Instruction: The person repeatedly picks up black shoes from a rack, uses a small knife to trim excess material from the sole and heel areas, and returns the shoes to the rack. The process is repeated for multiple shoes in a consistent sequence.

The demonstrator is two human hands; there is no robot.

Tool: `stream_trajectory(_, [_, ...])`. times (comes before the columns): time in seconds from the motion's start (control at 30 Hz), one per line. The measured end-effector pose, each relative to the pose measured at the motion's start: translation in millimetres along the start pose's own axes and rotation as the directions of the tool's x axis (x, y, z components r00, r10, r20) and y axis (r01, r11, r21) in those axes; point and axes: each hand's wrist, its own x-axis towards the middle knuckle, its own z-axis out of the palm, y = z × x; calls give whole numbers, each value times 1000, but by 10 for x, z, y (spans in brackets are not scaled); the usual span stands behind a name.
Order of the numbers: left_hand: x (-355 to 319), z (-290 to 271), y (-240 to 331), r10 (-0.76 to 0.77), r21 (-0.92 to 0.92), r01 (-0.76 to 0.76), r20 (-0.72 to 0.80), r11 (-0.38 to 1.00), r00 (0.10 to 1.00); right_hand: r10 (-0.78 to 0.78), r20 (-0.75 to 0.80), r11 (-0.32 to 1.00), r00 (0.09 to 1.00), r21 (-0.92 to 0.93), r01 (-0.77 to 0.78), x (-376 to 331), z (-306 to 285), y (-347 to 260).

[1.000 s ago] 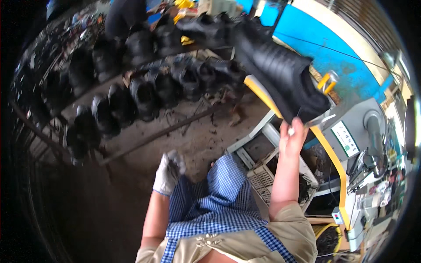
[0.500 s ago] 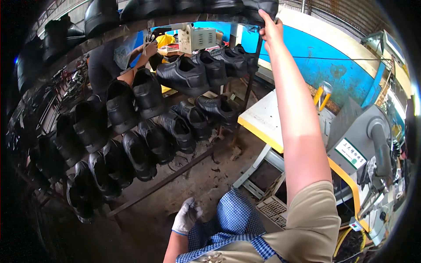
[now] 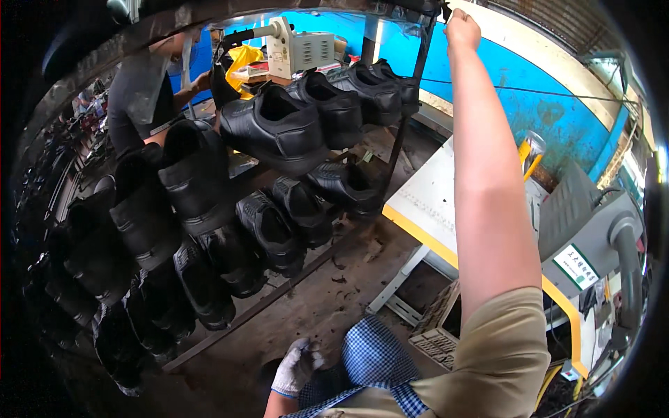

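Bent fingers on the bare right hand (image 3: 463,29), at the top edge of view, up beside the top corner of a dark metal rack (image 3: 240,313); cannot tell whether closed on something or only touching. Loosely curled fingers on the gloved left hand (image 3: 297,367), low down beside a blue checked apron (image 3: 376,354); palm out of sight, so cannot tell whether empty.

Beyond, a wall (image 3: 529,132) painted blue and cream. Across the left, the rack, with a person (image 3: 143,97) on its far side. To the right, a white surface (image 3: 425,195) with a yellow edge, partly behind the raised arm (image 3: 484,195), and a grey machine (image 3: 592,226) at its right. Below, a pale slatted crate (image 3: 433,350). On the rack's middle and lower shelves, black shoes (image 3: 275,132) in slanting rows, well below the right hand.
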Motion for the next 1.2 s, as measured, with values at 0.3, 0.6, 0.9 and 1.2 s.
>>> stream_trajectory(0.3, [140,15,16,-32,22,33,-7,999,999,-22,319,1000,948,10,20,625,252,477])
stream_trajectory(0.6, [105,124,-61,-8,65,9,-19,998,1000,-568,-107,793,816,-334,509,214,-124,-227])
stream_trajectory(0.9, [-129,180,-38,36,75,-36,-11,997,999,-56,297,997,953,60,39,-534,-313,-881])
stream_trajectory(1.2, [-301,131,-221,31,69,-32,8,997,999,-151,12,956,989,255,143,-594,-584,-874])
